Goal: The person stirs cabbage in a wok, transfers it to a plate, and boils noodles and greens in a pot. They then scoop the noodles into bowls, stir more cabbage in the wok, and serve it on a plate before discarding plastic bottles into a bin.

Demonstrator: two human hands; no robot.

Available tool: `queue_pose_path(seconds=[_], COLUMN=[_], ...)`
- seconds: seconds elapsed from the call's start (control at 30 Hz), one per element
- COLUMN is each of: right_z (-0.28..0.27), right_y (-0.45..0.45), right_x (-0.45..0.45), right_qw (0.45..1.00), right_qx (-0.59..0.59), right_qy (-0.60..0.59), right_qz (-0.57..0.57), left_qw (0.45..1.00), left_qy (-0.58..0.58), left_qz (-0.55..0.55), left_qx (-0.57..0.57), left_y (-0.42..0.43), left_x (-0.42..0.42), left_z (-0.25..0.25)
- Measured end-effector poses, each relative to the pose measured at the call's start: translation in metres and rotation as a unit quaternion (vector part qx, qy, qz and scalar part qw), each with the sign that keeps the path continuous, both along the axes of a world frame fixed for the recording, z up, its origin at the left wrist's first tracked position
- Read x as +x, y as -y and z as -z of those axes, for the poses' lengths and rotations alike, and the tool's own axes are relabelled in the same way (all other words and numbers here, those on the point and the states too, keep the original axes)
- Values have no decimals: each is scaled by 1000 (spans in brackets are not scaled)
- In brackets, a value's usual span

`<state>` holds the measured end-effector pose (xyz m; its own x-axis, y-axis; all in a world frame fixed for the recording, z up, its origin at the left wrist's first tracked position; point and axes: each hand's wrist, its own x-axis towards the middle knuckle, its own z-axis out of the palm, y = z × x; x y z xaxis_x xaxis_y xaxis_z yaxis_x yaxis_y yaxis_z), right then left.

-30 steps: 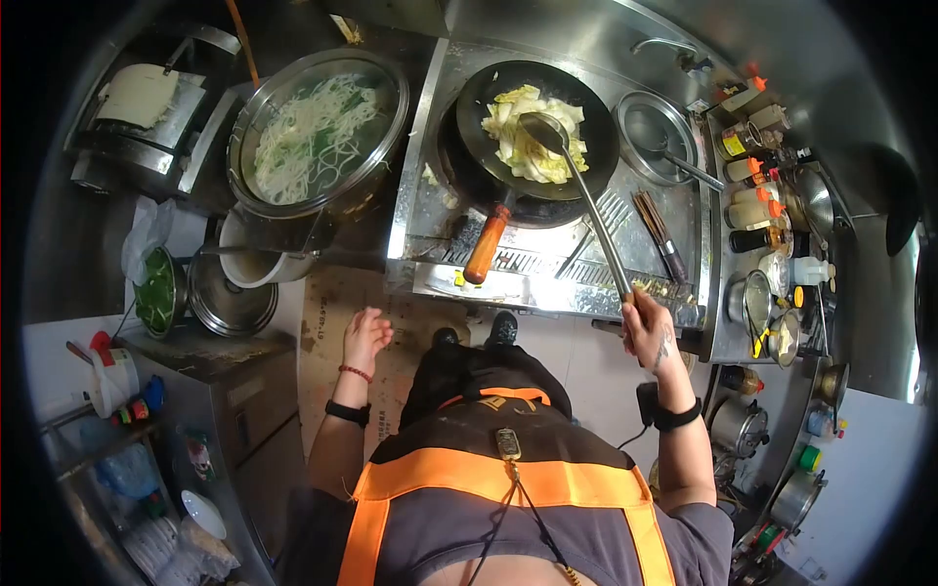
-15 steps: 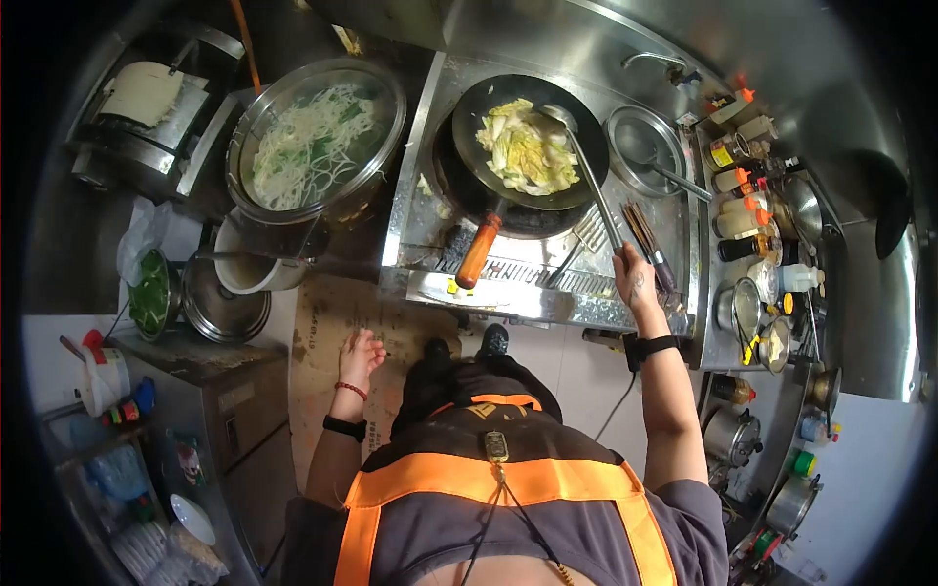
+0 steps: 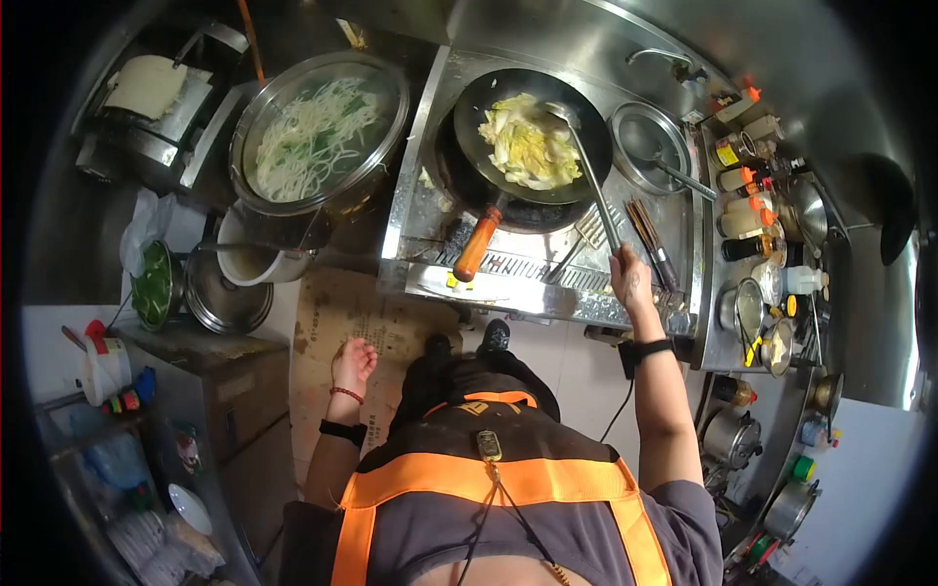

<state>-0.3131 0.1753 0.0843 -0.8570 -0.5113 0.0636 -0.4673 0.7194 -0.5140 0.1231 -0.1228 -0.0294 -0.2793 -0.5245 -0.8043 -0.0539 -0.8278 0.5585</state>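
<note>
My right hand [image 3: 631, 277] is wrapped round the end of a long metal ladle [image 3: 592, 178]. The ladle's bowl dips into the right side of the cabbage [image 3: 532, 146], which lies in pale yellow-green pieces in a black wok [image 3: 479, 176]. The wok sits on the burner with its wooden handle [image 3: 478, 244] towards me, and neither hand touches that handle. My left hand [image 3: 354, 364] hangs beside my body with loosely curled fingers and holds nothing.
A large pot [image 3: 395, 137] of white noodles in water stands left of the stove. On the right are a round metal strainer [image 3: 649, 142] and a shelf of sauce bottles [image 3: 745, 220]. A bowl of green leaves [image 3: 151, 297] and a pot lid [image 3: 230, 298] are at the left.
The ladle's bowl now sits lower against the cabbage and shows less. My left hand's fingers have drawn closer together. The whole view has shifted slightly.
</note>
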Motion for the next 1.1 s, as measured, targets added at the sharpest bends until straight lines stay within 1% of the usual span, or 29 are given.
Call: queue_pose_path(seconds=[0.03,0.07,0.17,0.2,0.27,0.3,0.4,0.43,0.5,0.53,0.57,0.63,0.67,0.77,0.8,0.9,0.93,1.03,1.1], right_z=[0,0,-21,2,15,17,-37,-42,-45,-42,-42,-37,-39,-60,-67,-63,-70,-94,-90], right_y=[0,0,5,-5,-10,-10,7,4,-6,-7,-5,-3,-5,-10,-13,-23,-24,-30,-32], right_x=[-3,-3,26,27,28,27,45,54,70,80,85,87,89,99,103,106,107,115,117], right_qw=[1000,1000,997,993,990,991,969,941,909,919,899,887,919,917,923,927,920,910,913], right_qx=[23,-14,-46,-39,-43,-26,-76,-163,-196,-177,-202,-161,-123,-146,-125,-83,-107,-115,-75], right_qy=[11,10,50,98,118,117,224,288,361,344,382,430,374,369,362,364,374,391,395], right_qz=[4,10,30,60,58,56,71,73,74,79,74,55,32,39,35,41,51,79,76], left_qw=[1000,1000,999,998,999,999,996,996,996,996,996,996,995,994,994,994,994,995,994], left_qy=[1,-1,-15,-19,-1,9,-15,-20,-26,-6,-5,0,-4,-13,-13,-1,4,0,7], left_qz=[16,30,41,45,43,43,84,80,77,79,83,92,97,102,100,102,102,100,104], left_qx=[0,0,-19,-31,-24,-23,-17,-27,-48,-45,-34,-12,-19,-32,-35,-27,-25,-23,-21], left_y=[2,3,2,5,6,9,13,10,11,11,10,7,6,3,4,2,3,3,2], left_x=[-2,-5,-12,-12,-14,-14,-26,-30,-32,-34,-37,-41,-42,-47,-47,-42,-40,-34,-28], left_z=[-5,-9,-10,-9,0,2,-8,-10,-14,-11,-8,-5,-5,-9,-9,-3,-1,-1,3])
